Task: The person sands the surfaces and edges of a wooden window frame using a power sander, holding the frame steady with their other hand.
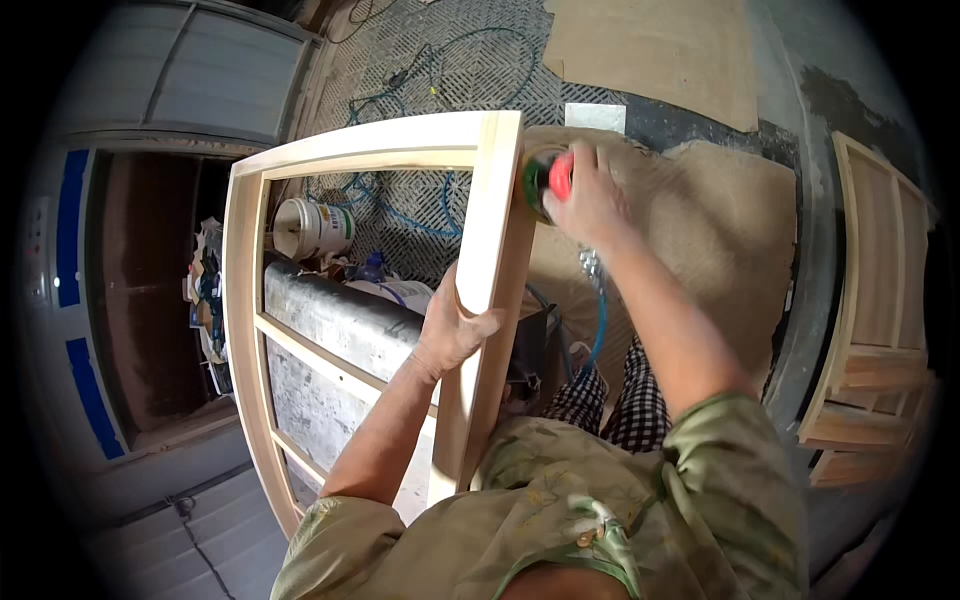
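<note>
A pale wooden frame (487, 200) with crossbars stands tilted in front of me. My left hand (452, 325) wraps round its near rail, thumb across the top edge. In my right hand (592, 202) is a round air sander (548, 184) with a red top and a dark green rim. The sander's disc is against the outer side of the near rail, close to the frame's far right corner. A blue air hose (600, 325) hangs from its metal coupling (590, 262) below my wrist. The fingers of my right hand are slightly blurred.
Under the frame are a grey-topped bench (345, 312), a white bucket (318, 228) and several small items. Brown sheets (700, 210) cover the floor at right. Wooden frames (870, 300) lean at the far right. Hoses (485, 32) trail over the patterned floor.
</note>
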{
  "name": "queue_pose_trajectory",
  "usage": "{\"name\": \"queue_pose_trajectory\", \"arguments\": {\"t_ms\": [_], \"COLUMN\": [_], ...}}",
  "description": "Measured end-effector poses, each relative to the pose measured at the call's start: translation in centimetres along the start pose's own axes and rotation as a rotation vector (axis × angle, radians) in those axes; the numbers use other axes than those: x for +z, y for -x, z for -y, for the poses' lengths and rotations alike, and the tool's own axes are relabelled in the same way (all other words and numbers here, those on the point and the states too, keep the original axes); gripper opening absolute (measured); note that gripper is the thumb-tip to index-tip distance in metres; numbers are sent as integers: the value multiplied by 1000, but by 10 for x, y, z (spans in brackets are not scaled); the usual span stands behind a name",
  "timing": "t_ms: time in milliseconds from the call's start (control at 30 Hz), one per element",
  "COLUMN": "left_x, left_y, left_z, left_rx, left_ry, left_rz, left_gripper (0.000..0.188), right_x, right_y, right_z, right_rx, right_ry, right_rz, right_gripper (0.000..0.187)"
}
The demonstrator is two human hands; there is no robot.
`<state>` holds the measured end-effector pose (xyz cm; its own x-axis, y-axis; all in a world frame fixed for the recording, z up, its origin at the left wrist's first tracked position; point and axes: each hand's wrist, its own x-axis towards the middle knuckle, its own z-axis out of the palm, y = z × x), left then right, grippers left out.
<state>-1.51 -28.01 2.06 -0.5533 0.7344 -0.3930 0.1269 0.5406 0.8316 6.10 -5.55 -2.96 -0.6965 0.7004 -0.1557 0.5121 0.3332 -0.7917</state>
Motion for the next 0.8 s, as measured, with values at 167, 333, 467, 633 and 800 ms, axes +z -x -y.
{"name": "queue_pose_trajectory", "arguments": {"t_ms": [167,333,467,633,800], "left_x": [3,6,16,1,4], "left_y": [-7,1,-13,-3,37], "left_z": [-10,7,-8,11,33], "left_rx": [45,5,23,42,117], "left_ry": [19,543,520,442,374], "left_rz": [59,47,105,155,109], "left_gripper": [71,55,53,54,71], "right_x": [-9,13,-33,11,52], "right_y": [2,63,-33,38,160], "right_z": [19,31,31,23,-3], "right_rx": [-144,-331,-64,-215,-388], "right_ry": [373,429,442,386,234], "right_rz": [128,302,71,78,160], "right_gripper": [56,60,54,53,68]}}
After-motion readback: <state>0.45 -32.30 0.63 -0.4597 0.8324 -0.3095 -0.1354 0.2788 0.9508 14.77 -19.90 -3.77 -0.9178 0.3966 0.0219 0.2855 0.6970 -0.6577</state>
